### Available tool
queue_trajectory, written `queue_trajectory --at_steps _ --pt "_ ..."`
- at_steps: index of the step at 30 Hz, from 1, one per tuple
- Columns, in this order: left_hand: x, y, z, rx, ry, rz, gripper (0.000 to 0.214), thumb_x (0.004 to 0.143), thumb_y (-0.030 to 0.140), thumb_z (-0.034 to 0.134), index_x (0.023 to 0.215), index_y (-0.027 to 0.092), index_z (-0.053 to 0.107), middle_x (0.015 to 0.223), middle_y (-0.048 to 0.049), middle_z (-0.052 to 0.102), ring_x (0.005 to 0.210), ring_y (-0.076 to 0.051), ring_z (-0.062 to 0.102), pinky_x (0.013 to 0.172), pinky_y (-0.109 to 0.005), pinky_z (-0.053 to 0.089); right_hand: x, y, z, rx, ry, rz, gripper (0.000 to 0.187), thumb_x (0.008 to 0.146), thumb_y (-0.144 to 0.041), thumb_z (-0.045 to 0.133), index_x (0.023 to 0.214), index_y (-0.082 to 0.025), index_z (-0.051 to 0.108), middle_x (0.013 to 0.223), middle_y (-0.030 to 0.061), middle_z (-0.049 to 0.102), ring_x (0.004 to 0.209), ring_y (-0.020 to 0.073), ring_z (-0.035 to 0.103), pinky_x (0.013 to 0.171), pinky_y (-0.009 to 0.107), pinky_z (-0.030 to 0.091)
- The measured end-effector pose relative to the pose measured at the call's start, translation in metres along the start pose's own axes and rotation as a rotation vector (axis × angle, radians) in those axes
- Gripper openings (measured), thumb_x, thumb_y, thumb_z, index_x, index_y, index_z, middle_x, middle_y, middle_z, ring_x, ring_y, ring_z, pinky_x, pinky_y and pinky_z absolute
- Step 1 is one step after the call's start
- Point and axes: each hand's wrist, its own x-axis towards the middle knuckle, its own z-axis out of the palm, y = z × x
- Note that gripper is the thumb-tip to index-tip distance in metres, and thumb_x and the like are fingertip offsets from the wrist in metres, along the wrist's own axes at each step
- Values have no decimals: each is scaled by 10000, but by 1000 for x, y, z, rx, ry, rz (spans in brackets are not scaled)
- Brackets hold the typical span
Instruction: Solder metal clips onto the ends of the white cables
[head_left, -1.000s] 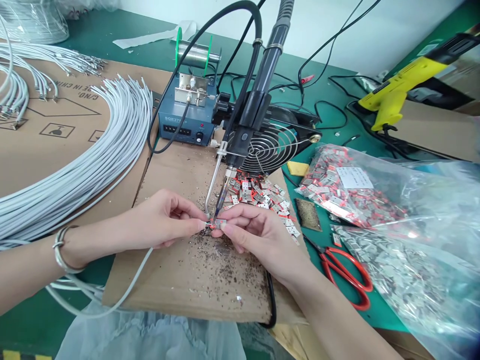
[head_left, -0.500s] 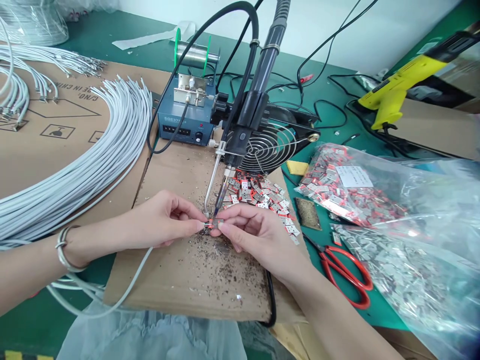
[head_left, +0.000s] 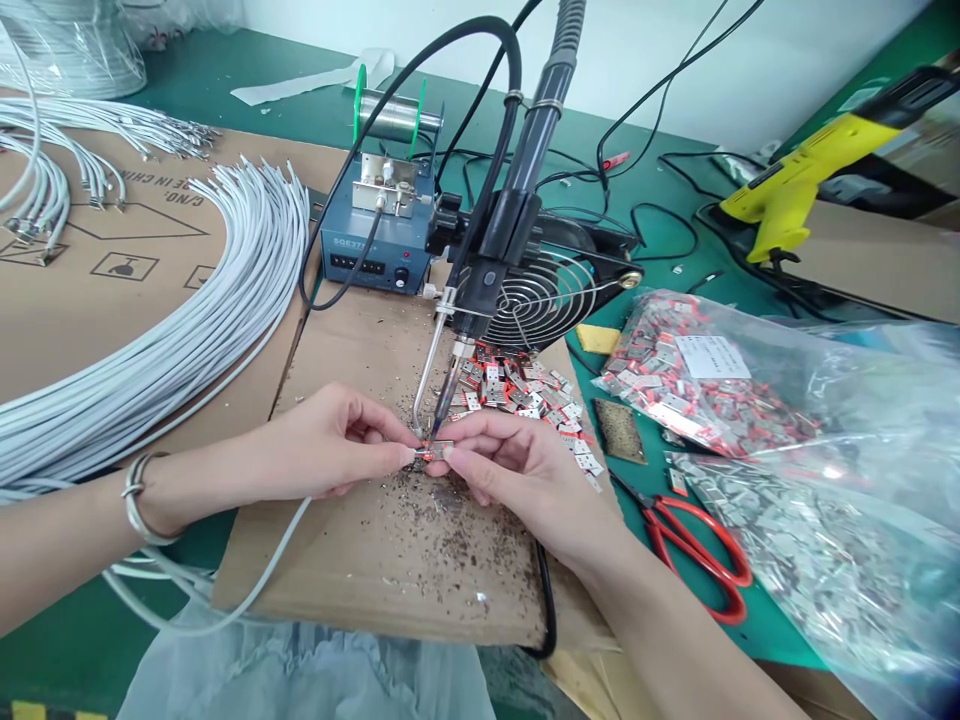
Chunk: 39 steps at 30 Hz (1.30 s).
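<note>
Across the frame's top is a green table [head_left: 202, 88], under brown cardboard [head_left: 315, 590] and a dark soldering iron [head_left: 489, 278]. Mid-frame, my left hand [head_left: 326, 442] pinches a bendy-looking white cable [head_left: 277, 570]. My right hand [head_left: 529, 475] pinches a tiny metal plug [head_left: 439, 452] by the iron's tip [head_left: 437, 426]. It looks hard and light; its right end seems safest to hold.
</note>
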Motion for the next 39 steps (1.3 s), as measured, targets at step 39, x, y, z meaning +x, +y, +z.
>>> queue_trajectory --at_steps 39 --pt "0 -1 1 44 -11 4 218 795 305 545 886 138 652 418 78 405 318 -45 333 309 -132 288 0 -1 0 -19 -23 -2 197 689 -316 731 786 -170 640 684 40 707 579 98 618 417 160 392"
